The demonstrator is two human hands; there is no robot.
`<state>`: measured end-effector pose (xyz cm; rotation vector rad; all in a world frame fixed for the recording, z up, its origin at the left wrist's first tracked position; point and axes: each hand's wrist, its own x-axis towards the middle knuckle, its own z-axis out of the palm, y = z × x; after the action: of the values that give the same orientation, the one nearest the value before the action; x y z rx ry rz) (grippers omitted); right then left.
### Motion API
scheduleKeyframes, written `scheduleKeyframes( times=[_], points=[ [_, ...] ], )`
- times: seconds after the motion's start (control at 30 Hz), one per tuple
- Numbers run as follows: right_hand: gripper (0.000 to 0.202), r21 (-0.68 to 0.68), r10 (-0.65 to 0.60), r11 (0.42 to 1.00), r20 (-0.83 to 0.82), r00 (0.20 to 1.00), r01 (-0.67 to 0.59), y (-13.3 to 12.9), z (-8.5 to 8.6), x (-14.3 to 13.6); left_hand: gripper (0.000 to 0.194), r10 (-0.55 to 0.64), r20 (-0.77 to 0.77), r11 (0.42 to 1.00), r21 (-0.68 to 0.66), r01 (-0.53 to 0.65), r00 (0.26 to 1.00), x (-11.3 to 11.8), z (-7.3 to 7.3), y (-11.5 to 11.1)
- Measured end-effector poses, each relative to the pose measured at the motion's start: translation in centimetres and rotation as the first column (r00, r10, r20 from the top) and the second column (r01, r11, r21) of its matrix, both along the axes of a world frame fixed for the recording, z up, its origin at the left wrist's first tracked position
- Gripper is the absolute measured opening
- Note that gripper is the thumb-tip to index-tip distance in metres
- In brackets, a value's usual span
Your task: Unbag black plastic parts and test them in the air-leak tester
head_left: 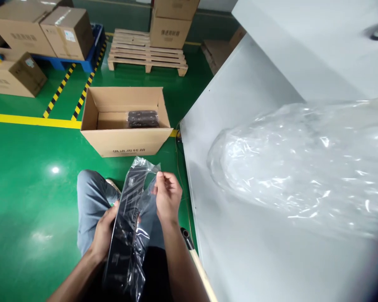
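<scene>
A long black panel (122, 228) lies upright along my lap inside a clear plastic bag (141, 235). My left hand (104, 228) grips the panel's left edge, with part of its fingers hidden behind it. At the upper right, my right hand (167, 195) pinches the loose edge of the bag between thumb and fingers, holding the film away from the panel. Just beyond my knees stands an open cardboard box (127, 140). Several dark bagged pieces (143, 119) lie in its right part.
A grey-white table (239, 235) fills the right side, bearing a large heap of clear plastic bags (290, 163). A pole (198, 264) leans by my right arm. Beyond are a wooden pallet (130, 48), stacked cartons (170, 31) and a blue pallet (94, 46).
</scene>
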<state>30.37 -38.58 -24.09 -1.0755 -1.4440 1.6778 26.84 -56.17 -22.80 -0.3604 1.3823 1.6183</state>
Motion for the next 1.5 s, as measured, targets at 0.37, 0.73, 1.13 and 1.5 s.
scheduleKeyframes(
  times=[0.37,0.73,1.13,1.5],
  points=[
    [0.040,0.007,0.033,0.999,0.005,0.999,-0.033,-0.1,0.6,0.8,0.051,-0.106,-0.086,0.986,0.121,0.116,0.991,-1.5,0.4,0.2],
    [0.043,-0.116,0.081,0.989,-0.103,0.991,-0.093,0.9,0.8,0.7,0.053,-0.016,0.096,0.998,0.060,0.011,0.995,-1.5,0.6,-0.3],
    [0.045,-0.234,0.043,0.968,-0.187,0.981,-0.087,0.4,0.7,0.4,0.054,0.010,0.248,0.996,0.089,-0.033,0.969,-1.8,-1.0,-0.6],
    [0.064,-0.310,0.336,0.908,0.131,0.933,-0.283,-1.3,0.4,3.0,0.053,0.136,-0.003,0.990,0.039,-0.136,0.991,-3.0,-0.7,1.1]
  ],
)
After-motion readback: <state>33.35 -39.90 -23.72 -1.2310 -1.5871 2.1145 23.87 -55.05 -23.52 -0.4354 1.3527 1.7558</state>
